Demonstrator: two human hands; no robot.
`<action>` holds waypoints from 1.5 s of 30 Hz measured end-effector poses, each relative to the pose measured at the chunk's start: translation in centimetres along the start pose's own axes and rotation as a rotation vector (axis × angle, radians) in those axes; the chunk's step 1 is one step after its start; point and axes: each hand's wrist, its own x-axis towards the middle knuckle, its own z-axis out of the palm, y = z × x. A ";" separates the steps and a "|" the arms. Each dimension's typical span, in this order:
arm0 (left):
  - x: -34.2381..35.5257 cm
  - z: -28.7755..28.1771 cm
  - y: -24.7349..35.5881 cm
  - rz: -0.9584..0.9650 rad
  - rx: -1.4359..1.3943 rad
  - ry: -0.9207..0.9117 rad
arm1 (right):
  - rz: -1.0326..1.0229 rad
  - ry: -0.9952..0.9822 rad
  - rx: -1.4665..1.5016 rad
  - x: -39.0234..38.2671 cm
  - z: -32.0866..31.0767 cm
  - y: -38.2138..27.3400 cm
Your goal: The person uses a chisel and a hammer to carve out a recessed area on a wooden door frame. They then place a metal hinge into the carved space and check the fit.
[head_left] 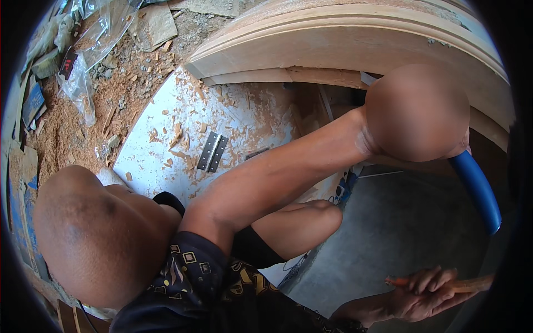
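My left arm stretches across the view to the upper right. Its hand (419,114) is blurred over, and a smooth blue handle (478,191) juts out below it; the hand seems closed round it, but the tool's other end is hidden. That hand is at the edge of a pale wooden panel (333,47). Low at the right, my right hand (425,294) is closed round a wooden handle (472,284), whose far end runs into the dark rim. A dark metal hinge (212,151) lies opened flat on a white board (152,119), beside my left forearm.
Wood shavings (177,133) litter the board. At the far left are sawdust and rubble (130,77) with clear plastic wrap (83,83). My bent knees (83,233) are at the left and middle. A blue object with a cord (347,186) stands near the grey floor (377,233).
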 end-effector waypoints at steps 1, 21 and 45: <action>0.0 0.0 0.0 -0.005 0.001 0.009 | 0.013 0.017 -0.070 -0.2 -0.1 0.2; -1.0 0.6 0.2 0.013 0.116 0.043 | 0.002 0.046 -0.058 0.0 0.7 0.4; 0.1 0.7 0.3 -0.095 0.115 0.137 | -0.065 0.025 0.068 0.5 0.1 -0.8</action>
